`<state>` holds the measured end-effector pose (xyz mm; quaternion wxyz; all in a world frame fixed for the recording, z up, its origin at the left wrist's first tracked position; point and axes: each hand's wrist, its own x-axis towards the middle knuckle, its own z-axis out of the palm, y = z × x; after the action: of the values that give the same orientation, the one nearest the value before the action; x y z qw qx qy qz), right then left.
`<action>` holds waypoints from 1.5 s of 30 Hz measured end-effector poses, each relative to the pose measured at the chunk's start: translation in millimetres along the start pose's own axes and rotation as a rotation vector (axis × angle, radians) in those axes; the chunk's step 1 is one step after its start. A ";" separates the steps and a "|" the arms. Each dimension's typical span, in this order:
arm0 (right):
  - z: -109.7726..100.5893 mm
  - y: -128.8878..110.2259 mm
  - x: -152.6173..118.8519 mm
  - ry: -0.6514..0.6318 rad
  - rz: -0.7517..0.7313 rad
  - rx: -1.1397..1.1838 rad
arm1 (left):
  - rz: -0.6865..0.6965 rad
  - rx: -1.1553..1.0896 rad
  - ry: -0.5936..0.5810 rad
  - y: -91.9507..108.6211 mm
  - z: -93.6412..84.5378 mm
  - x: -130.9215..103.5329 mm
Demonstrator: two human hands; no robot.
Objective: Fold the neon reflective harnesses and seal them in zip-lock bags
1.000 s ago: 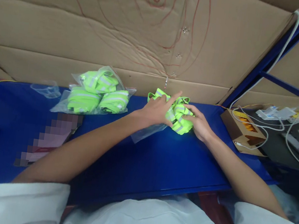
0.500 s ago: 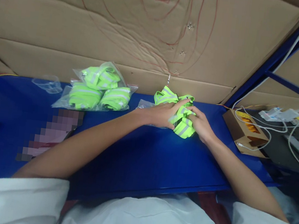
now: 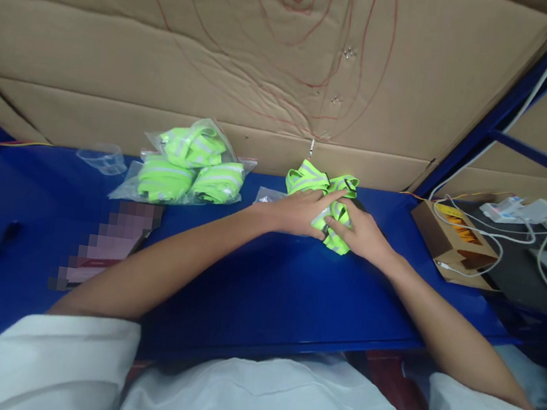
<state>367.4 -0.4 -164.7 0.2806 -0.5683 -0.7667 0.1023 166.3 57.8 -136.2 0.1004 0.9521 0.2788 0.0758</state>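
Both of my hands are on a neon-yellow reflective strap (image 3: 337, 242) with grey stripes, bunched up over the blue table (image 3: 262, 291). My left hand (image 3: 300, 212) grips it from the left, thumb and fingers around the bundle. From the right, my right hand (image 3: 361, 233) closes on the same strap, its fingertips pressed into the folds close to the left hand. Just behind lies more loose neon strap (image 3: 306, 177); whether it joins the held piece I cannot tell. A clear plastic bag (image 3: 268, 195) shows partly under my left wrist.
Several bagged neon straps (image 3: 166, 179) are piled at the back left, beside a clear plastic cup (image 3: 103, 159). A blurred flat item (image 3: 115, 238) lies near my left forearm. At right stands an open cardboard box (image 3: 450, 238) with white cables. A cardboard wall (image 3: 211, 62) closes the back.
My right hand has shifted slightly left over the strap, covering more of it and meeting the left hand. The strap bundle looks more compact. The view has shifted a little.
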 end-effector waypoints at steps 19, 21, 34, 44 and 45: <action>15.9 37.8 14.9 0.229 -0.078 0.183 | 0.219 -0.296 0.009 -26.8 9.2 2.0; 15.2 32.5 12.8 0.222 -0.067 0.138 | 0.202 -0.328 -0.002 -32.3 13.9 3.6; 20.5 35.6 13.3 0.303 -0.082 0.130 | 0.133 -0.637 0.050 -54.0 44.1 6.3; 11.1 26.6 7.9 0.031 -0.358 0.160 | 0.137 -0.611 0.060 -47.4 34.1 5.6; 13.1 24.5 6.2 0.023 -0.385 0.162 | 0.151 -0.581 0.053 -45.9 32.1 5.4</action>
<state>379.0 15.6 -185.2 0.3483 -0.3879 -0.8473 0.1016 153.5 93.8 -177.5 0.3554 0.8992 0.1763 0.1844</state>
